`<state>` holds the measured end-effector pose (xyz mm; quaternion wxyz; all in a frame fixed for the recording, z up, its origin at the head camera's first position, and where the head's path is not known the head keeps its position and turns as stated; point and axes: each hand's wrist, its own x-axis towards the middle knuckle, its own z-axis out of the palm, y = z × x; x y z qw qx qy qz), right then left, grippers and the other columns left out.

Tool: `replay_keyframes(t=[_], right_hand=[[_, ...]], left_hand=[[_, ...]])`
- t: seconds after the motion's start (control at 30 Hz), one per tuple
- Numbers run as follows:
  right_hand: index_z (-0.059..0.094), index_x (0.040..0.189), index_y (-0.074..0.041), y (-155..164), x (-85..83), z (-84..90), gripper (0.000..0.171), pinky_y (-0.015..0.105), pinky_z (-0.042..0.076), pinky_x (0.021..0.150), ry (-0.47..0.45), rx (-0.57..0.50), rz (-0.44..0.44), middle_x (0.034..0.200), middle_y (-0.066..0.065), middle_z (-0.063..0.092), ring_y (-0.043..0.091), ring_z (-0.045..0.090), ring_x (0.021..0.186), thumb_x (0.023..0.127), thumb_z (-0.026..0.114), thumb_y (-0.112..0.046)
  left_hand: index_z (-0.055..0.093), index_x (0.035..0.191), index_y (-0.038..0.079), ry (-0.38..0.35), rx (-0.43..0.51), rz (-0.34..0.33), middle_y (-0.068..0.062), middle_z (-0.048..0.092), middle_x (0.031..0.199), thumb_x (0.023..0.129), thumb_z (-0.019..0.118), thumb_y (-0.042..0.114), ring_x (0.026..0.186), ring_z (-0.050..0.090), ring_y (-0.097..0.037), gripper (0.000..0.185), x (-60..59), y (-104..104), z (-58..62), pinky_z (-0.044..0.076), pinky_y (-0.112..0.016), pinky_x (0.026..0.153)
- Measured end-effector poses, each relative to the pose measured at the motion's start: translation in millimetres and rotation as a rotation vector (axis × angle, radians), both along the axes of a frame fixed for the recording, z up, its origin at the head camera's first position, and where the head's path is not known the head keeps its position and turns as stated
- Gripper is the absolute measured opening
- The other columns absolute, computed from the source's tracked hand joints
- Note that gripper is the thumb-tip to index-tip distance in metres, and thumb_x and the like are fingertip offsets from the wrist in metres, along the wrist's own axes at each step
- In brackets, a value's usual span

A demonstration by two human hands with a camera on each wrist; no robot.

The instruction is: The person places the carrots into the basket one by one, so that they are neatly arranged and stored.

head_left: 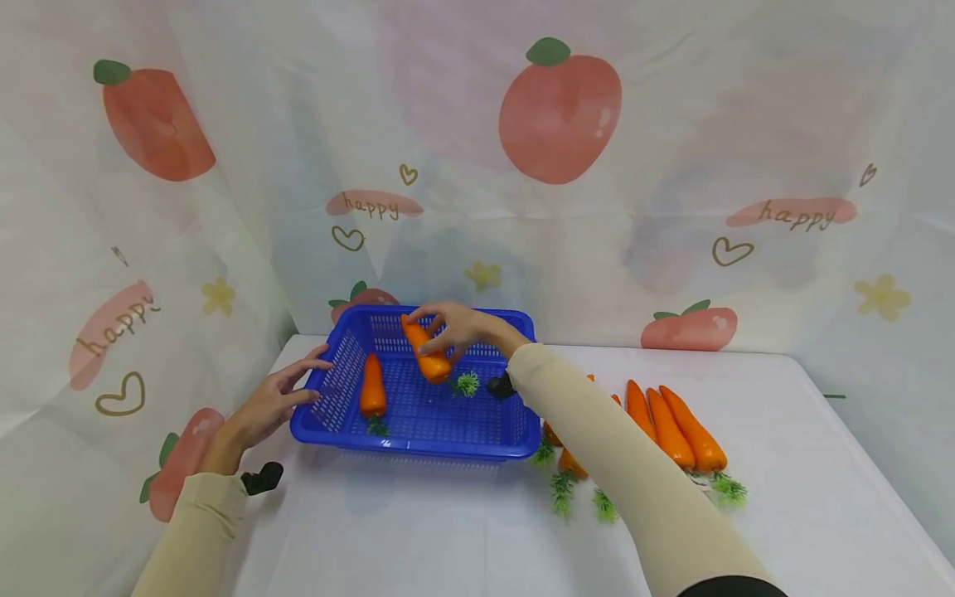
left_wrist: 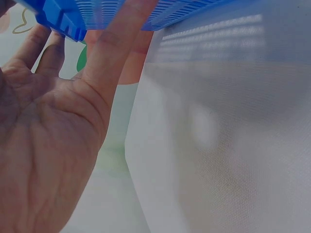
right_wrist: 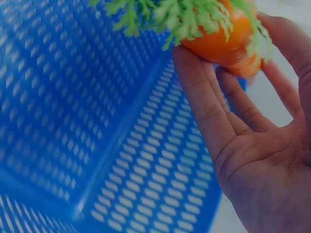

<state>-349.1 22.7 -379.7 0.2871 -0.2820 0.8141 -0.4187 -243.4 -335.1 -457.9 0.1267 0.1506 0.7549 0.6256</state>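
My left hand [head_left: 272, 404] rests with straight, relaxed fingers against the left rim of the blue basket [head_left: 418, 448], steadying it. One carrot [head_left: 372, 386] already lies inside. My right hand [head_left: 458, 326] grasps a second carrot [head_left: 425, 349] just above the basket floor, fingers curled round it, leafy end toward me. Right of the basket, several loose carrots [head_left: 675, 427] lie on the white surface [head_left: 783, 497], not yet moved.

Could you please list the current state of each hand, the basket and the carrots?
Right hand: grips a carrot over the basket.
Left hand: fingers straight, touching basket rim.
Blue basket: upright, holding one lying carrot.
Carrot pile: lying on table.
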Motion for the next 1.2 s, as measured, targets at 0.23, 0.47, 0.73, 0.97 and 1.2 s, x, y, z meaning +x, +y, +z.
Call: replay_keyframes(t=[0.23,0.47,0.73,0.97,1.2], right_hand=[[0.051,0.151,-0.02,-26,1.7,-25.7,0.062,0.043,0.063,0.076,-0.037,0.016,-0.002,0.142,0.023,0.051,0.035,0.061,0.118,0.095,0.076,-0.017],[0.051,0.151,-0.015,-45,4.1,-43.8,0.061,0.045,0.063,0.076,-0.092,0.009,-0.022,0.139,0.023,0.055,0.036,0.064,0.112,0.095,0.075,-0.014],[0.051,0.151,-0.014,-57,6.6,-55.2,0.062,0.047,0.063,0.075,-0.152,0.018,-0.044,0.132,0.021,0.059,0.033,0.068,0.102,0.094,0.076,-0.015],[0.053,0.148,-0.012,-67,11.4,-63.4,0.06,0.048,0.063,0.074,-0.183,-0.009,-0.082,0.123,0.019,0.062,0.032,0.069,0.094,0.093,0.077,-0.013],[0.053,0.147,-0.009,-74,17.5,-66.0,0.06,0.052,0.062,0.079,-0.219,-0.039,-0.118,0.122,0.017,0.061,0.03,0.07,0.092,0.092,0.078,-0.008]], left_hand=[[0.047,0.149,0.005,0.015,-0.014,0.006,-0.003,0.007,0.174,0.101,0.061,0.01,0.154,0.007,-0.049,0.051,0.5,1,-0.2,0.058,-0.043,0.094],[0.047,0.15,0.005,0.017,-0.029,0.006,-0.002,0.007,0.174,0.101,0.061,0.011,0.155,0.005,-0.047,0.051,-0.2,0,-0.3,0.056,-0.047,0.097],[0.047,0.15,0.005,0.019,-0.04,0.007,-0.001,0.008,0.174,0.101,0.06,0.01,0.155,0.004,-0.046,0.051,-0.8,0,-0.6,0.053,-0.054,0.1],[0.047,0.15,0.005,0.016,-0.033,0.003,-0.002,0.007,0.174,0.101,0.061,0.011,0.155,0.004,-0.046,0.051,-0.4,0,-0.2,0.056,-0.045,0.097],[0.047,0.149,0.005,0.017,-0.027,-0.001,-0.002,0.007,0.174,0.1,0.062,0.01,0.155,0.002,-0.047,0.051,-0.4,0,-0.3,0.057,-0.041,0.095]])
